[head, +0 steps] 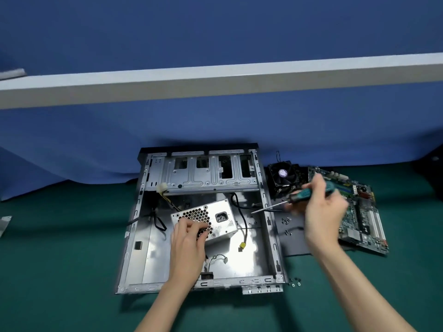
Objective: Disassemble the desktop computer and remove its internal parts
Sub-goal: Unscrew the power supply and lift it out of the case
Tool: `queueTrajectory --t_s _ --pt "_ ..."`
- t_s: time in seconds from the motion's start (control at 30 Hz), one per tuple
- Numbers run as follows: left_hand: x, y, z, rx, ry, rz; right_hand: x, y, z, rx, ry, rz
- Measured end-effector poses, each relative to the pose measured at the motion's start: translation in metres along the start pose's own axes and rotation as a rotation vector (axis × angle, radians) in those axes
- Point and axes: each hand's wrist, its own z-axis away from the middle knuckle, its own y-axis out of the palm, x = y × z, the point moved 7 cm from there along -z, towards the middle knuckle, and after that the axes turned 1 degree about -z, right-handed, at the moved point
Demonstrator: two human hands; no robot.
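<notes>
The open computer case (148,255) lies flat on the green table, its metal floor exposed. Inside it, the silver power supply (221,220) sits tilted, with its honeycomb grille and power socket facing up. My left hand (188,238) grips the power supply at its near left corner, fingers curled over the grille. Black and yellow cables (243,221) trail from it across the case floor. My right hand (323,212) holds a teal-handled screwdriver (309,195) above the case's right wall, its shaft pointing left into the case.
The removed motherboard (362,212) lies right of the case on a dark mat (292,243), with the black cooler fan (284,176) behind it. Small screws (286,221) lie on the mat, and more screws (294,282) by the case's near right corner. A blue partition stands behind.
</notes>
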Motion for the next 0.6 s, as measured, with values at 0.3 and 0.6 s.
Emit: queueTrajectory --t_s 0.3,0.6 --pt "0.005 0.001 0.002 -0.004 -0.024 0.013 -0.025 0.056 0.078 0.325 -0.005 0.234" --pt "0.007 0.002 0.002 -0.011 -0.030 0.041 -0.030 0.058 0.080 0.305 -0.066 0.278"
